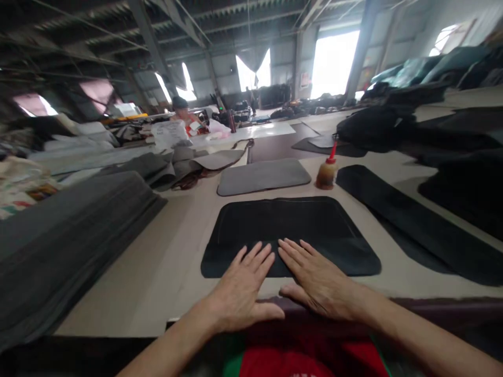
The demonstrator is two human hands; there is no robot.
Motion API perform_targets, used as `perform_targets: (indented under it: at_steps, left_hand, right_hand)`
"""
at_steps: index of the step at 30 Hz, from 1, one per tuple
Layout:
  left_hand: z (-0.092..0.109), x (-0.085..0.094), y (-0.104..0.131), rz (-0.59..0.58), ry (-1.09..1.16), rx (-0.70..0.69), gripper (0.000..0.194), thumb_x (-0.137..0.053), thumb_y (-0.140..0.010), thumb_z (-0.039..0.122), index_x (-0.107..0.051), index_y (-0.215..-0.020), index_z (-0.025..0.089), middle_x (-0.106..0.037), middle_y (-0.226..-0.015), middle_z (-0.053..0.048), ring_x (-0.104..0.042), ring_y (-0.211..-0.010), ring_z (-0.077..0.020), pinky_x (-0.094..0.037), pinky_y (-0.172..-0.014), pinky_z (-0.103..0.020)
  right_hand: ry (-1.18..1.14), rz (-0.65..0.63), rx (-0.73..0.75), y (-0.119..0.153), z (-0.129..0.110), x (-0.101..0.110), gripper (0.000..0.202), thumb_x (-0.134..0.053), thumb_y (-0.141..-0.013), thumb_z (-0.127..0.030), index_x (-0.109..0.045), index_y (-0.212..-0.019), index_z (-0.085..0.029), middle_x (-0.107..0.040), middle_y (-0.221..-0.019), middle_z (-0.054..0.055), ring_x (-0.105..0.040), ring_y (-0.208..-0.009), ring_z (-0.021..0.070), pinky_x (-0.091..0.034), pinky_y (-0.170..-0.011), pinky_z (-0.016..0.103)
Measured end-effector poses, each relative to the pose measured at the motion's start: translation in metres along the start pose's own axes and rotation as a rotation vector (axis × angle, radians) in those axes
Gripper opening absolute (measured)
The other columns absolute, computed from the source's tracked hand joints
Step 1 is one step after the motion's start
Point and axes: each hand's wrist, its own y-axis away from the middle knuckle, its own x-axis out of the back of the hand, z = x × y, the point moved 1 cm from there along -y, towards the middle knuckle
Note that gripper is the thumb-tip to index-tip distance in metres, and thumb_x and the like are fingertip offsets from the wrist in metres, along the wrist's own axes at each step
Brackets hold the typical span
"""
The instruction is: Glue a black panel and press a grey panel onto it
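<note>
A black panel with rounded corners [286, 220] lies flat on the pale table [157, 262], its near part covered by a smoother black strip. My left hand [245, 290] rests palm down with its fingertips on the panel's near edge, fingers stretched out. Beside it, my right hand [316, 277] lies flat the same way, thumb pointing inward. Neither hand holds anything. Just beyond the panel is a grey rounded piece [263, 177]. A bottle with a red nozzle [327, 170] and brown contents stands to the right of that piece.
A thick stack of dark grey sheets [70, 235] fills the left side. Long black pieces [416, 225] lie at the right, with dark material [377, 128] behind them. Grey scraps [181, 165] are at the back left. A person [181, 112] is at the far side.
</note>
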Motion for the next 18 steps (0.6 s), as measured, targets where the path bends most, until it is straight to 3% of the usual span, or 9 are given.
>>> perform_targets:
  at_steps: [5, 11, 15, 18]
  left_hand:
    - [-0.031, -0.009, 0.035, 0.026, -0.074, 0.115, 0.097, -0.040, -0.085, 0.083, -0.018, -0.159, 0.024, -0.011, -0.166, -0.010, -0.010, -0.153, -0.0361, -0.016, -0.121, -0.064]
    - [-0.079, -0.026, 0.076, 0.248, -0.219, 0.166, 0.093, -0.053, -0.087, 0.072, -0.017, -0.159, 0.025, -0.021, -0.164, -0.012, -0.029, -0.148, -0.0374, -0.037, -0.115, -0.057]
    - [-0.100, -0.021, 0.091, 0.327, -0.265, 0.085, 0.089, -0.059, -0.087, 0.066, -0.019, -0.159, 0.031, -0.031, -0.160, -0.007, -0.043, -0.141, -0.0296, -0.046, -0.111, -0.043]
    - [-0.120, -0.016, 0.094, 0.354, -0.256, -0.029, 0.082, -0.060, -0.089, 0.061, -0.022, -0.157, 0.036, -0.038, -0.156, -0.002, -0.049, -0.137, -0.0247, -0.048, -0.109, -0.034]
  right_hand:
    - [0.079, 0.032, -0.135, 0.038, 0.015, 0.004, 0.085, -0.037, -0.099, -0.065, -0.035, -0.151, 0.002, -0.023, -0.158, 0.026, -0.025, -0.147, 0.0383, -0.034, -0.117, 0.060]
    - [0.220, 0.214, -0.325, 0.092, 0.050, -0.012, 0.087, -0.043, -0.096, -0.067, -0.043, -0.146, 0.005, -0.030, -0.154, 0.031, -0.033, -0.143, 0.0428, -0.041, -0.111, 0.061]
    - [0.276, 0.323, -0.340, 0.123, 0.068, -0.024, 0.080, -0.047, -0.095, -0.061, -0.047, -0.143, 0.004, -0.035, -0.152, 0.030, -0.042, -0.138, 0.0430, -0.048, -0.106, 0.060]
    - [0.227, 0.324, -0.401, 0.137, 0.087, -0.024, 0.074, -0.051, -0.093, -0.058, -0.051, -0.143, -0.003, -0.039, -0.151, 0.025, -0.048, -0.133, 0.0416, -0.052, -0.102, 0.057]
